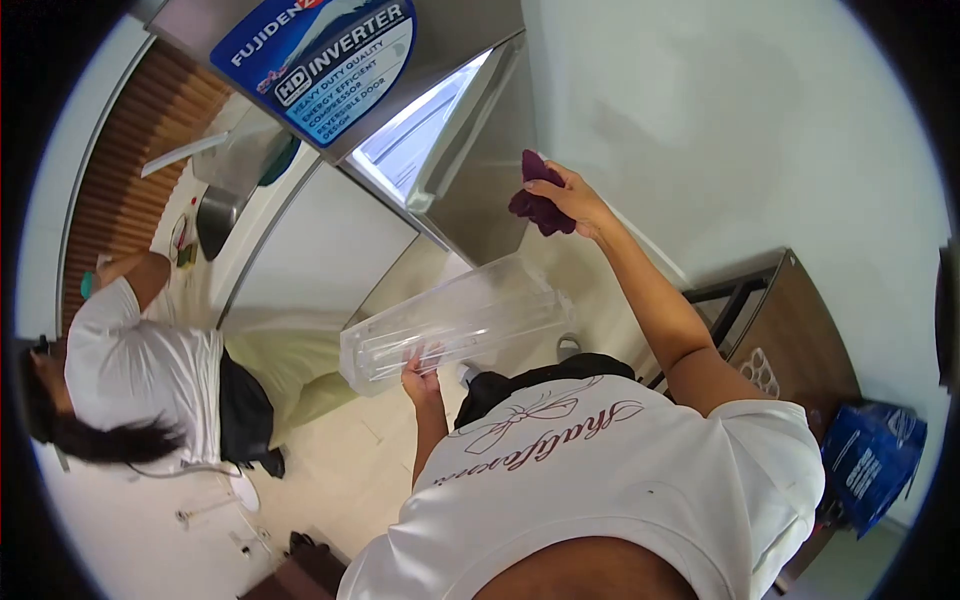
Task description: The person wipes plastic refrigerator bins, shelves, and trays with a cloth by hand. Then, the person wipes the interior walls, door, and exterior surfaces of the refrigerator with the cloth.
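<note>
My left hand [421,378] grips the near underside of a clear plastic refrigerator drawer [470,312], its fingers seen partly through the plastic. The drawer is held tilted in front of my body, above the floor. Out to the right, my right hand [578,203] is closed on a bunched dark purple cloth [541,208], apart from the drawer. Beyond the cloth, the lower door [472,150] of a grey refrigerator stands ajar, with its lit white interior [412,130] showing.
A co-worker in a white shirt [150,360] bends over the counter [285,190] at left, near a sink [217,220]. On my right is a brown table [800,320] with a blue bag [872,462] beside it. A white wall [720,130] rises behind.
</note>
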### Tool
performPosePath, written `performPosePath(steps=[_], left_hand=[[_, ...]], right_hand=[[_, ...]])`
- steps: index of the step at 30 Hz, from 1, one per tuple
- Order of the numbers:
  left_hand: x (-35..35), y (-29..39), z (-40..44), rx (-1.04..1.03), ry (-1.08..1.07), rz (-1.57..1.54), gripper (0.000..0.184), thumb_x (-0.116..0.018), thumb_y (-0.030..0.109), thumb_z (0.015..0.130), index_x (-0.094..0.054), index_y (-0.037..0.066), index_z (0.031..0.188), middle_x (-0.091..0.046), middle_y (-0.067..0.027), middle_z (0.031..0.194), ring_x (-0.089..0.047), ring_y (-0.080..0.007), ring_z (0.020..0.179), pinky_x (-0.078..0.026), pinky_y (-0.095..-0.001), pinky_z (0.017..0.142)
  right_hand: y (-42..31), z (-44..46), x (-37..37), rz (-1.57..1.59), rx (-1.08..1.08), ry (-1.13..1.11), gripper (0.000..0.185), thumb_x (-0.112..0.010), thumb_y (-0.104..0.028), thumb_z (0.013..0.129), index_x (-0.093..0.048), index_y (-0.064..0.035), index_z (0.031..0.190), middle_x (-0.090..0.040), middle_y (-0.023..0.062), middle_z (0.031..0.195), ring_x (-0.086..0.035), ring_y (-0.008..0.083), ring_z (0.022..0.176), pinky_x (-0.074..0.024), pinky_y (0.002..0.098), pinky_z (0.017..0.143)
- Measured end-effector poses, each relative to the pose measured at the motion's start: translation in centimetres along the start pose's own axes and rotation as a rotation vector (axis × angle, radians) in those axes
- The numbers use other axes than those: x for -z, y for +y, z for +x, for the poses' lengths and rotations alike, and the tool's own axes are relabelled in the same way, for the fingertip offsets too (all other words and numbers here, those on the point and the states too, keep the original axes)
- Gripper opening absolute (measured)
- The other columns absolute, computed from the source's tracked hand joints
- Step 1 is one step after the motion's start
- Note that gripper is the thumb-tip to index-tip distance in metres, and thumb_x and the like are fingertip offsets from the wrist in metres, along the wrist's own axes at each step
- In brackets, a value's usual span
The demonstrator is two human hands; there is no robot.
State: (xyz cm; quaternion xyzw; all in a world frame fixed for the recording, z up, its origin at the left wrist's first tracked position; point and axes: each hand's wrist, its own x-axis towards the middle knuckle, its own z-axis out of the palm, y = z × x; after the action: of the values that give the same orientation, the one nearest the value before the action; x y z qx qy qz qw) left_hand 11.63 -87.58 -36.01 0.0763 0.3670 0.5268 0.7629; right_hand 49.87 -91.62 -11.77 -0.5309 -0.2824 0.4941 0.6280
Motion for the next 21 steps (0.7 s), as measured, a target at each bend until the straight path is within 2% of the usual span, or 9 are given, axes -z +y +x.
performPosePath(steps=[6,8,9,13,15,16,18,20,21], left_hand=[[0.1,-1.2,-3.8,-0.096,0.083,-0.08,0.063,-0.046,-0.005,0.08,-0.018,0.003,0.136,-0.042,-0.0307,0.126,-0.048,-0.0554,0.104,-0.042,-0.0657,0.087],[0.3,-1.2,-4.2,-0.098,0.078,-0.098,0.062,-0.045,-0.005,0.08,-0.019,0.003,0.136,-0.043,-0.0306,0.126,-0.048,-0.0551,0.104,-0.043,-0.0657,0.087],[0.2,-0.8,-4.5,-0.111,0.086,-0.091,0.061,-0.045,-0.005,0.081,-0.019,0.002,0.136,-0.043,-0.0306,0.126,-0.048,-0.0549,0.104,-0.043,-0.0658,0.087],[0.6,0.5,-3.9,-0.162,0.142,-0.028,0.059,-0.043,-0.004,0.081,-0.019,0.002,0.135,-0.043,-0.0303,0.126,-0.048,-0.0536,0.105,-0.043,-0.066,0.086],[1.0,0.2,-2.3,-0.174,0.119,-0.019,0.059,-0.041,-0.003,0.082,-0.019,0.002,0.136,-0.044,-0.0303,0.126,-0.048,-0.0529,0.106,-0.043,-0.0657,0.086],[1.0,0.3,-1.8,-0.187,0.12,0.014,0.058,-0.039,-0.001,0.083,-0.018,0.002,0.137,-0.044,-0.0303,0.126,-0.048,-0.0521,0.107,-0.043,-0.0653,0.087],[0.9,0.5,-1.2,-0.203,0.111,0.002,0.058,-0.037,0.001,0.084,-0.016,0.002,0.138,-0.044,-0.0304,0.126,-0.048,-0.0516,0.107,-0.043,-0.0649,0.087],[0.1,0.3,-0.3,-0.22,0.097,-0.013,0.059,-0.035,0.002,0.085,-0.013,0.003,0.139,-0.044,-0.0306,0.126,-0.048,-0.051,0.108,-0.043,-0.0644,0.087],[0.0,0.0,0.2,-0.221,0.103,-0.008,0.059,-0.034,0.004,0.085,-0.011,0.003,0.14,-0.044,-0.0305,0.126,-0.048,-0.051,0.108,-0.043,-0.0642,0.087]], right_hand=[[1.1,6.3,-0.9,-0.023,0.112,-0.152,0.034,-0.065,-0.003,0.074,-0.053,-0.0047,0.105,-0.06,0.007,0.084,-0.059,0.0142,0.073,-0.0501,0.029,0.059],[0.8,7.5,-3.0,0.067,0.161,-0.086,0.038,-0.065,0.001,0.07,-0.054,-0.0057,0.106,-0.06,0.0077,0.085,-0.059,0.0151,0.075,-0.0502,0.029,0.059],[0.9,9.0,-3.6,0.028,0.128,-0.118,0.037,-0.065,0.0,0.073,-0.055,-0.0094,0.107,-0.059,0.009,0.095,-0.06,0.0162,0.081,-0.0518,0.0303,0.064],[0.8,13.7,-7.9,-0.15,0.271,-0.247,0.03,-0.068,-0.005,0.073,-0.06,-0.0085,0.102,-0.061,0.0073,0.091,-0.06,0.0145,0.081,-0.0508,0.0294,0.062],[1.3,15.7,-11.3,-0.531,0.664,-0.092,0.028,-0.071,-0.009,0.071,-0.064,-0.0057,0.098,-0.064,0.0123,0.089,-0.062,0.0228,0.081,-0.0491,0.029,0.057],[1.6,17.0,-12.8,-0.614,0.731,-0.154,0.032,-0.071,-0.018,0.073,-0.064,-0.0052,0.101,-0.061,0.0166,0.094,-0.062,0.0267,0.077,-0.0498,0.0325,0.06],[3.5,19.8,-16.1,-0.773,0.866,-0.264,0.03,-0.069,-0.02,0.075,-0.064,-0.0059,0.1,-0.057,0.017,0.097,-0.058,0.029,0.084,-0.0484,0.0389,0.073],[5.5,20.6,-18.0,-1.207,0.974,-0.332,0.031,-0.069,-0.019,0.075,-0.062,-0.0069,0.102,-0.052,0.0161,0.102,-0.051,0.0307,0.097,-0.0417,0.0428,0.086],[7.3,21.1,-18.2,-1.306,1.036,-0.335,0.032,-0.068,-0.019,0.075,-0.059,-0.0079,0.103,-0.052,0.0127,0.104,-0.043,0.0309,0.106,-0.0364,0.0444,0.09]])
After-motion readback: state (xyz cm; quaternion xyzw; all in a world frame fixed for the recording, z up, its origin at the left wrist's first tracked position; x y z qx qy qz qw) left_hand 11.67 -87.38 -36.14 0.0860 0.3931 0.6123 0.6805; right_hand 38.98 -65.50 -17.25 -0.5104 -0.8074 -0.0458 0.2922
